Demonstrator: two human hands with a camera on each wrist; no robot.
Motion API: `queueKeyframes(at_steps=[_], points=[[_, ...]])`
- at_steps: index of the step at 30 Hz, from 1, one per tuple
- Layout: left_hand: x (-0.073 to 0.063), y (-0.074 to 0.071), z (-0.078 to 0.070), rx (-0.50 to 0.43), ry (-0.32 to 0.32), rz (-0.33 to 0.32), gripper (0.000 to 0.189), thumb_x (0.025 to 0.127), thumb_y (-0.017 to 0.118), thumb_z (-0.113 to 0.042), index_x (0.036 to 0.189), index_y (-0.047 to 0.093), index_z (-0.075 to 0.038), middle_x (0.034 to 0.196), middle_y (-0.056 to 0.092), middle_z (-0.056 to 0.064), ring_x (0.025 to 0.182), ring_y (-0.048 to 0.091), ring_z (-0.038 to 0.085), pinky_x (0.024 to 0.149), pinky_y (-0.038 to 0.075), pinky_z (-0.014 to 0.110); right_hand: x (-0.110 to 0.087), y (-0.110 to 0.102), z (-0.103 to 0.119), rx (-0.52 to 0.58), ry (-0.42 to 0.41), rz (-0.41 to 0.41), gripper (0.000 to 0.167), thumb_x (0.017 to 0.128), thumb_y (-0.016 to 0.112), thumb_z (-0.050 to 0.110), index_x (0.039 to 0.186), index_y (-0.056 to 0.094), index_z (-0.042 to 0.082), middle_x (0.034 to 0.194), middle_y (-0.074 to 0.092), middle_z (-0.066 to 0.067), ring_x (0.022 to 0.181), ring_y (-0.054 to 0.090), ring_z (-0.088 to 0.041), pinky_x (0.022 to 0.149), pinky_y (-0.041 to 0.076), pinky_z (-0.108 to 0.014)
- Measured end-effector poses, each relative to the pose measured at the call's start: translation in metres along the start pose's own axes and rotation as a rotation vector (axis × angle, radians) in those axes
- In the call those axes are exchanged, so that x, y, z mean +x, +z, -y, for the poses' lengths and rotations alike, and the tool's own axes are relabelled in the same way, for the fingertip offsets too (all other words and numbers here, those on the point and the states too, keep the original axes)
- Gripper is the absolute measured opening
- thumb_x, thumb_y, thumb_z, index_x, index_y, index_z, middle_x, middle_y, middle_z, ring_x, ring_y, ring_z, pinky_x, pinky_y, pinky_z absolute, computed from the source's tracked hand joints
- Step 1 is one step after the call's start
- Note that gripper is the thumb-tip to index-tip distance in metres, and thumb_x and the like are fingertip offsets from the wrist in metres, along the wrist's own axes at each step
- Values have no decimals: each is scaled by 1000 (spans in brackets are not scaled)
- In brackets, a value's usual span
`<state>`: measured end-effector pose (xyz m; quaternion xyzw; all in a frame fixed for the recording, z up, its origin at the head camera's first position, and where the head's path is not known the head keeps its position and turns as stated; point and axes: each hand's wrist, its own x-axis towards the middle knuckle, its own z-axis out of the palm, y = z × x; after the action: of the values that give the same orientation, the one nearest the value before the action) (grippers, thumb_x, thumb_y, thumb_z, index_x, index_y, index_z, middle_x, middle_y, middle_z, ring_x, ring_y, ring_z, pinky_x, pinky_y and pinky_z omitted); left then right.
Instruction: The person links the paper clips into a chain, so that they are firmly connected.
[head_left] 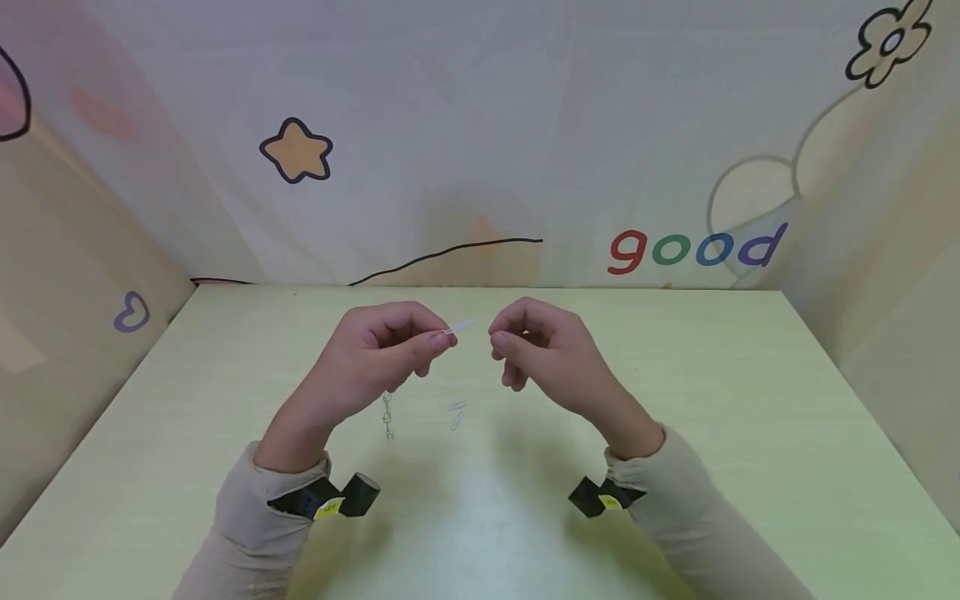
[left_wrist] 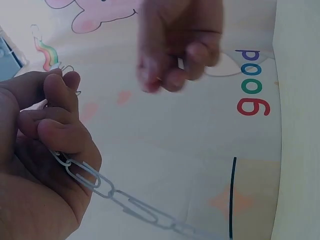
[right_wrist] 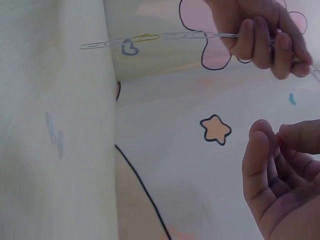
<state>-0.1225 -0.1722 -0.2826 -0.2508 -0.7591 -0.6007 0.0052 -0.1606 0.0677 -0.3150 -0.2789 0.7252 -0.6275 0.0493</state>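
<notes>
Pinching a pale paper clip [head_left: 461, 326] between thumb and forefinger, the left hand [head_left: 367, 358] hangs above the desk [head_left: 712, 375], with the clip's end poking out toward the other hand. A chain [left_wrist: 112, 192] of linked clips, one of them yellow, trails down from beneath its curled fingers; from where I stand it looks as though the pinched clip is the chain's top link, though the fingers cover that join. Facing it across a small gap is the right hand [head_left: 551, 346], fingertips brought in to the thumb. I can't tell whether that second grip is clamped on anything or just closed on itself: no clip shows clearly there. Two loose clips [head_left: 457, 407] lie on the desk, near the hanging chain and apart from it. My reading is that the work is at the linking step, with the chain's end being presented so another clip can go on. The next move would seem to call for a steady left pinch while the right lines a clip up with that end and slips wire through wire. If the right holds nothing, it would first need to pick up one of the loose pair.
</notes>
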Motion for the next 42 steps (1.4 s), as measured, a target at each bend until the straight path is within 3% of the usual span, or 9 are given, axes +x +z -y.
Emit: queueKeyframes(at_steps=[4,7,11,15,21,30,35,42], points=[[0,-2,1,21,8,-10,6,97,67,-11,97,73,-9,73,55,11,56,40,21,47,32,26,8,6,-26,-13,103,35,7,99,63,6,103,66,1,88,60,-19,61,61,-28,60,56,-36],[0,-4,0,36,15,-19,6,96,67,-10,96,73,-9,74,55,10,57,42,21,47,32,27,14,12,-46,-79,176,70,12,99,62,7,109,69,3,88,63,-14,61,61,-25,61,56,-36],[-2,-6,0,43,12,-33,6,96,68,-9,97,74,-8,73,54,9,59,43,21,49,32,28,18,19,-70,-159,249,118,20,99,62,7,116,70,2,93,65,-17,60,62,-22,60,56,-34],[-2,-9,0,38,23,-44,6,95,68,-8,97,74,-7,73,54,8,61,44,21,50,32,28,20,24,-88,-176,280,136,20,97,63,6,115,70,0,94,66,-19,58,59,-20,57,52,-32],[-2,-12,1,26,45,-53,6,95,68,-5,97,73,-4,72,54,7,63,46,21,51,33,28,19,30,-107,-248,315,141,15,96,65,7,109,72,6,85,63,-7,55,56,-18,55,45,-29],[0,-13,0,24,48,-51,7,95,67,-5,97,73,-4,73,53,7,64,45,20,53,33,28,23,40,-121,-495,274,76,10,93,71,15,103,71,16,81,60,1,77,54,-18,72,46,-35],[0,-12,1,33,31,-43,7,95,68,-7,98,73,-3,73,54,7,64,46,21,53,34,28,22,46,-120,-590,233,98,15,93,70,12,107,69,15,75,57,1,73,52,-18,72,44,-35],[1,-8,1,26,32,-28,7,95,67,-6,98,73,-4,75,55,8,67,50,22,58,39,29,22,41,-115,-539,290,71,15,93,60,3,105,68,10,76,58,-2,68,53,-18,64,44,-31]])
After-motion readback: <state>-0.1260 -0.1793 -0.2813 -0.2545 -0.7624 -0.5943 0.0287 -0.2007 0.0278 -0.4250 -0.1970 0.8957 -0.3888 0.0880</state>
